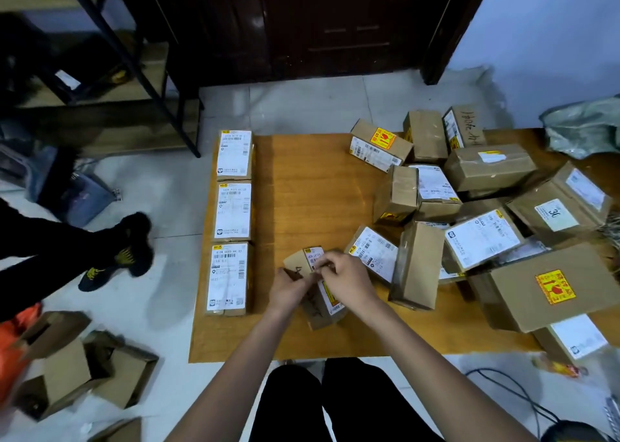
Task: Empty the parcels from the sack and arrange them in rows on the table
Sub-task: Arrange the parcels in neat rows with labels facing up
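box (317,294): both hands grasp it, left (289,289), right (349,282), likely squaring it for placing | right of row (231,220), label-up on tabletop (312,189) left edge | heap (486,213) farther right, unsorted | sack (583,127) beyond heap

Single head view, looking forward and steeply down over table (302,186), close above hands.

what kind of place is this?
Likely a small parcel sorting or pickup room: a low wooden table heaped with labelled cardboard parcels, metal shelving at the back, opened cartons on the tiled floor.
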